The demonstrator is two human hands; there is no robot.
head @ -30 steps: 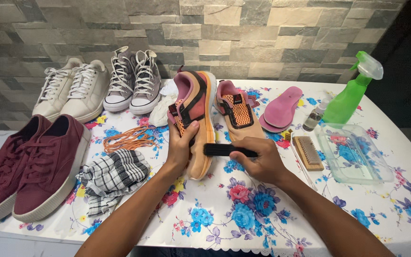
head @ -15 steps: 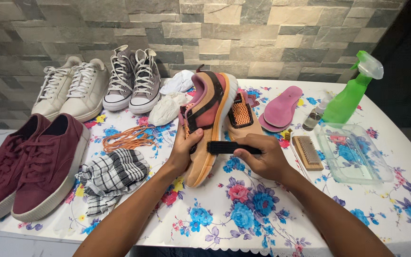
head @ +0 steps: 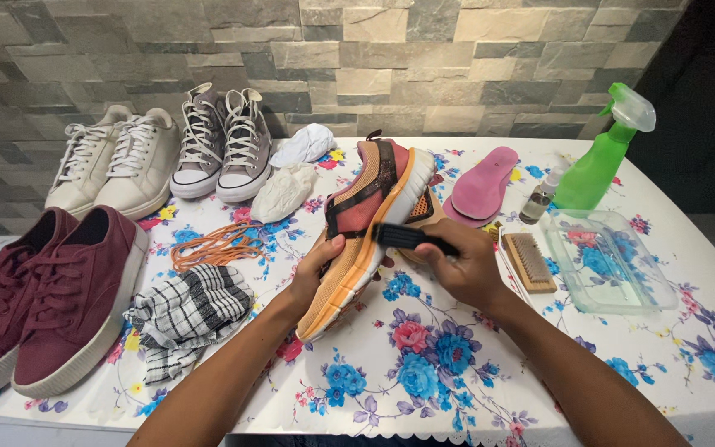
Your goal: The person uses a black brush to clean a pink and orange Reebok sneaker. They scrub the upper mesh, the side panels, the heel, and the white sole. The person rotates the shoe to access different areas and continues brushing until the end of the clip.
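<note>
My left hand (head: 312, 269) grips an orange and pink sneaker (head: 366, 223) by its side, tipped onto its edge on the floral tablecloth (head: 424, 372). My right hand (head: 461, 265) is closed on a black brush (head: 403, 237) whose head touches the sneaker's sole edge. The second sneaker of the pair (head: 425, 207) lies mostly hidden behind the first.
Maroon shoes (head: 51, 298), beige sneakers (head: 113, 161) and grey high-tops (head: 221, 145) line the left. A checked cloth (head: 184, 310), orange laces (head: 213, 244), white wads (head: 287, 190), pink insoles (head: 486, 182), a wooden brush (head: 530, 261), a clear tray (head: 610, 261), a small bottle (head: 537, 199) and a green spray bottle (head: 602, 157) lie around.
The sneaker has been turned from facing me to lying on its side, sole edge toward the brush. Both hands shifted slightly with it.
</note>
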